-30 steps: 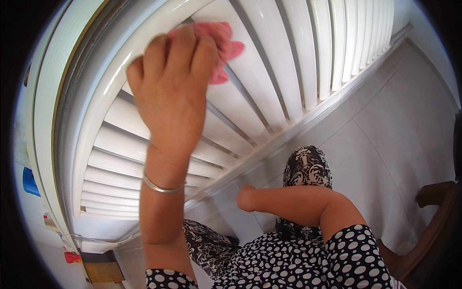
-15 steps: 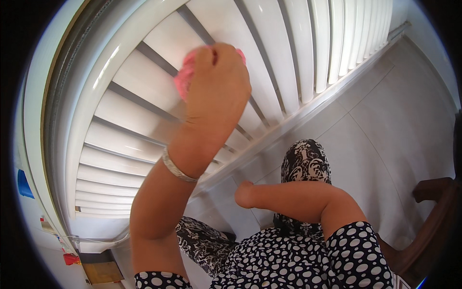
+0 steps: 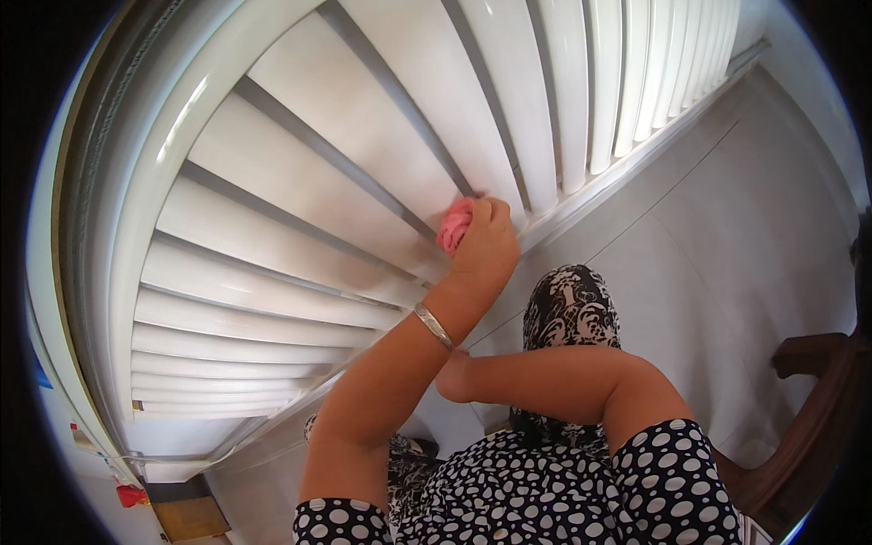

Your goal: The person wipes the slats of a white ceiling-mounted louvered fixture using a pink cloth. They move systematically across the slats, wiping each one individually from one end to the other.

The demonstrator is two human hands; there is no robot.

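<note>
My left hand (image 3: pixel 491 243) is closed round a crumpled pink cloth (image 3: pixel 454 226). It presses the cloth against the lower end of the slats of a white slatted radiator (image 3: pixel 300 179). A silvery bracelet (image 3: pixel 433 325) sits on the left wrist. My right hand (image 3: pixel 455 378) hangs bent down in front of my knee, partly behind the left forearm. Its fingers are hidden from this view, and whether it holds anything does not show.
Grey floor tiles (image 3: pixel 677 245) run along the radiator's foot. A dark brown wooden furniture leg (image 3: pixel 813 400) stands at the right. A raised knee in patterned trousers (image 3: pixel 572 304) is close to the left hand. A red item (image 3: pixel 132 496) lies at the far left.
My left hand has slid down the slats toward the floor and to the right, with the pink cloth in it. The right arm has hardly moved.
</note>
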